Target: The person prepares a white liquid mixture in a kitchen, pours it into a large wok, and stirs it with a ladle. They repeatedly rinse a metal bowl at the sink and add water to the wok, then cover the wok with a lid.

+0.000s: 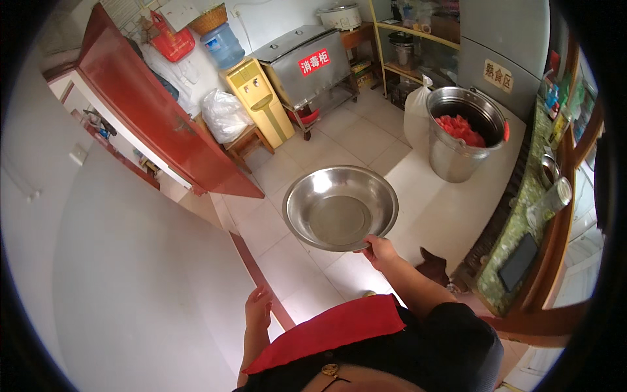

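My right hand (376, 251) grips the near rim of a wide stainless steel basin (340, 220), held out in front of me above the tiled floor. The basin's inside shows bare metal with a bright glare on its far wall. Lower left, my left hand (258, 299) hangs beside the wall, touching nothing, its fingers partly curled. To the right of the basin a tall metal bucket (455, 159) with red pieces (460, 130) inside stands on a pale low surface (426, 206), next to a white plastic bag (416, 115).
A red door (161, 117) stands ajar at the left. Beyond are a yellow water dispenser (262, 103), a steel cabinet (306, 66) on casters and a wooden stool (240, 142). A green counter (509, 255) with a phone (518, 262) and a glass jar (551, 201) runs along the right.
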`<state>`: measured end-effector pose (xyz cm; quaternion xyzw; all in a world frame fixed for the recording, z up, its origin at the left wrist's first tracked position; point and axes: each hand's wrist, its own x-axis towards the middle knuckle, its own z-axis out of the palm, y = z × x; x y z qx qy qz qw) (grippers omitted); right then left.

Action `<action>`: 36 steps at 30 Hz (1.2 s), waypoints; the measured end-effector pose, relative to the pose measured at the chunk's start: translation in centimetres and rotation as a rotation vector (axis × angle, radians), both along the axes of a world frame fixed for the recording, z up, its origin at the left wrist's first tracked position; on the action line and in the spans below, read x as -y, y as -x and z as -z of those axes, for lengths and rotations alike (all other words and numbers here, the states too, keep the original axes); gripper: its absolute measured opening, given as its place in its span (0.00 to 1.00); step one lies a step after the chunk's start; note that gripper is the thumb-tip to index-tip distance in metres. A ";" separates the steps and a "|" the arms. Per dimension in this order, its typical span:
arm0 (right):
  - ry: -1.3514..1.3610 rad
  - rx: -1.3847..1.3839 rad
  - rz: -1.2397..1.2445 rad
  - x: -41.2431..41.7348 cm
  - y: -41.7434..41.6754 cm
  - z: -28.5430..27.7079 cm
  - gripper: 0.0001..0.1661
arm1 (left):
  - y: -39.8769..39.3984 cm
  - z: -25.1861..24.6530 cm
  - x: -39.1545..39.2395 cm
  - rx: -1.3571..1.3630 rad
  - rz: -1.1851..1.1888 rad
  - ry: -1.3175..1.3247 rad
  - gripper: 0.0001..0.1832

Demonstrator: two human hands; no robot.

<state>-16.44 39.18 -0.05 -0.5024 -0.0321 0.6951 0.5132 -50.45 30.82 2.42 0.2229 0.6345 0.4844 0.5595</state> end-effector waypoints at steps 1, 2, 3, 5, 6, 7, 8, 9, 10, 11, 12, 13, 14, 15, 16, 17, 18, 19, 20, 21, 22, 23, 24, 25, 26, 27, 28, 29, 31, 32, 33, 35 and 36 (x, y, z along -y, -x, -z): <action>0.007 -0.026 0.009 -2.0 0.3 0.0 0.09 | 0.6 -0.2 -1.4 -0.015 -0.036 -0.002 0.28; 0.013 -0.054 0.019 -4.0 0.8 -0.1 0.10 | 1.1 -0.8 -2.6 -0.030 -0.069 -0.005 0.28; 0.023 -0.049 0.032 -5.7 1.1 -0.4 0.11 | 1.4 -0.9 -3.8 -0.039 -0.101 -0.005 0.29; 0.030 -0.047 0.065 -9.6 1.8 -1.4 0.12 | 3.0 0.3 -6.8 0.119 -0.112 -0.049 0.29; 0.035 -0.034 0.069 -11.6 2.1 -1.6 0.12 | 3.8 0.4 -8.3 0.160 -0.091 -0.038 0.29; 0.041 -0.022 0.075 -13.6 2.3 -1.8 0.12 | 4.6 0.4 -10.3 0.200 -0.066 -0.025 0.28; 0.047 -0.012 0.084 -15.5 2.4 -1.7 0.13 | 5.1 0.3 -12.9 0.210 -0.039 0.004 0.27; 0.056 -0.010 0.128 -17.1 2.7 -1.2 0.12 | 6.3 0.9 -15.5 0.229 0.030 -0.009 0.26; 0.059 -0.007 0.167 -18.9 2.9 -1.1 0.12 | 7.9 2.0 -18.1 0.249 0.095 -0.028 0.26; 0.062 -0.005 0.207 -20.7 3.1 -1.1 0.12 | 9.8 3.6 -20.8 0.269 0.161 -0.046 0.26; 0.117 -0.029 0.240 -22.0 2.9 -1.4 0.11 | 9.1 2.2 -23.9 0.205 0.157 -0.030 0.23; 0.123 -0.064 0.291 -23.3 2.6 -1.2 0.10 | 8.5 0.4 -27.0 0.136 0.149 -0.018 0.21; 0.128 -0.100 0.343 -24.5 2.2 -0.7 0.09 | 10.4 2.7 -30.0 0.037 0.318 -0.184 0.21; 0.124 -0.134 0.396 -25.7 1.7 -0.4 0.08 | 9.7 1.0 -32.9 0.084 0.297 -0.102 0.21; 0.054 -0.128 0.463 -26.4 1.3 -0.5 0.08 | 9.1 -0.7 -35.9 0.130 0.276 -0.016 0.21; -0.003 -0.140 0.493 -27.3 0.0 0.6 0.07 | 8.7 -0.9 -38.8 0.113 0.322 -0.030 0.20; 0.002 -0.090 0.592 -28.3 0.0 -0.6 0.07 | 8.6 -0.9 -41.4 0.084 0.369 -0.044 0.20; 0.015 -0.039 0.700 -29.2 -0.4 -2.0 0.07 | 8.1 -1.1 -43.9 0.056 0.425 -0.053 0.19; -0.022 -0.025 0.732 -30.7 -1.3 -1.6 0.08 | 7.1 -1.6 -46.0 0.089 0.390 -0.027 0.17; -0.058 -0.010 0.771 -32.2 -2.6 -0.8 0.08 | 6.2 -1.8 -47.7 0.092 0.419 -0.019 0.17; -0.062 0.004 0.840 -33.8 -3.7 -0.4 0.09 | 5.2 -1.9 -49.4 0.095 0.448 -0.015 0.17; -0.064 0.019 0.906 -35.1 -5.0 -0.2 0.10 | 4.1 -1.9 -51.0 0.099 0.473 -0.011 0.17; -0.073 0.005 0.909 -36.6 -6.4 -0.3 0.10 | 3.3 -1.6 -52.4 0.067 0.511 -0.031 0.17; -0.089 -0.007 0.910 -38.2 -8.1 -0.5 0.10 | 2.6 -1.2 -53.8 0.077 0.551 -0.012 0.17; -0.104 -0.020 0.906 -39.8 -9.6 -0.6 0.10 | 2.1 -0.8 -55.2 0.086 0.585 0.008 0.17; -0.096 0.002 0.964 -41.6 -11.2 -0.7 0.11 | 1.6 -0.4 -56.7 0.098 0.607 0.017 0.16; -0.133 -0.005 0.977 -43.1 -13.5 -0.5 0.11 | 0.9 -0.2 -58.2 0.101 0.596 0.041 0.17; -0.168 -0.012 0.985 -44.1 -16.3 0.2 0.12 | 1.0 0.7 -59.9 0.072 0.600 0.081 0.17; -0.244 -0.117 1.117 -46.8 -21.9 1.6 0.14 | 0.8 2.7 -64.0 0.016 0.595 0.136 0.18; -0.284 -0.091 1.155 -47.9 -24.3 1.7 0.13 | 0.4 3.3 -66.0 0.060 0.577 0.127 0.18; -0.312 -0.062 1.193 -48.7 -26.5 1.4 0.13 | 0.1 3.7 -67.8 0.104 0.557 0.129 0.18; -0.287 -0.061 1.333 -50.0 -31.2 1.1 0.12 | -2.1 4.5 -71.4 0.150 0.532 0.156 0.18; -0.272 -0.025 1.403 -50.4 -34.0 1.9 0.11 | -4.1 5.2 -74.0 0.154 0.531 0.168 0.18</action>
